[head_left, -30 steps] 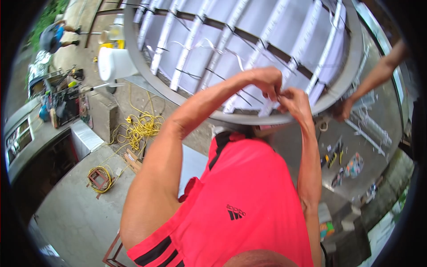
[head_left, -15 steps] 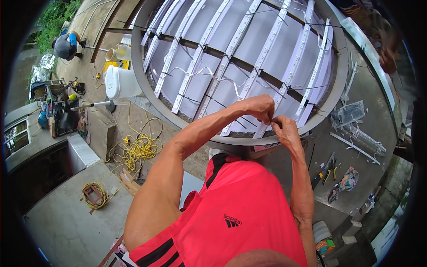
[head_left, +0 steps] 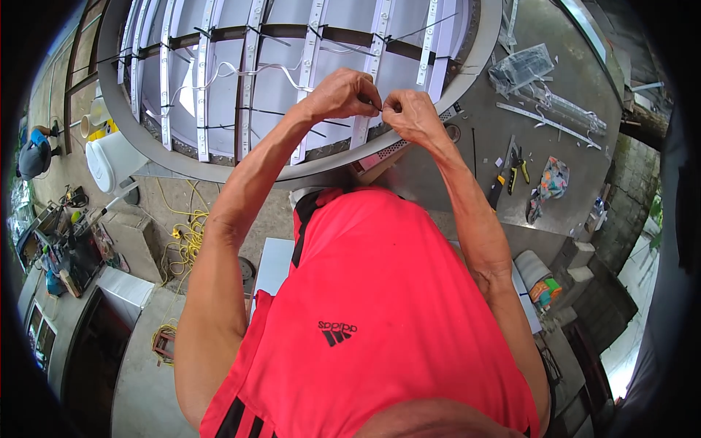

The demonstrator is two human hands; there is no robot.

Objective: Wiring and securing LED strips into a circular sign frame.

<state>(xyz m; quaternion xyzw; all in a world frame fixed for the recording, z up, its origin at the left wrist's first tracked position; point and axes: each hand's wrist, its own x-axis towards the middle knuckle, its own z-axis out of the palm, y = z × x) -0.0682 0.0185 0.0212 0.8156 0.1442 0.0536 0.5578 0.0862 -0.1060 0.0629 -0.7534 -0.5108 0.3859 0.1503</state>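
Over the near rim of a large round grey frame [head_left: 288,171], my left hand [head_left: 343,95] and my right hand [head_left: 416,117] meet with pinched fingertips. Between them shows a thin dark strand, mostly hidden by the fingers. Inside the frame run several white LED strips [head_left: 250,80], fastened to dark crossbars with black cable ties [head_left: 266,112]. A white wire [head_left: 259,71] curls across the strips to the left of my hands. One LED strip [head_left: 376,55] passes just beneath the fingertips.
On the metal table at right lie yellow-handled pliers [head_left: 522,169], a saw-like tool [head_left: 502,179], a patterned cloth [head_left: 553,179] and clear plastic packaging [head_left: 521,69]. To the left stand a white bucket [head_left: 106,164] and a coiled yellow cord [head_left: 186,237]. A person [head_left: 35,153] bends at far left.
My view has swung, so the frame and both hands appear farther left and higher. The hands have drawn slightly apart, with their fingertips still pinched.
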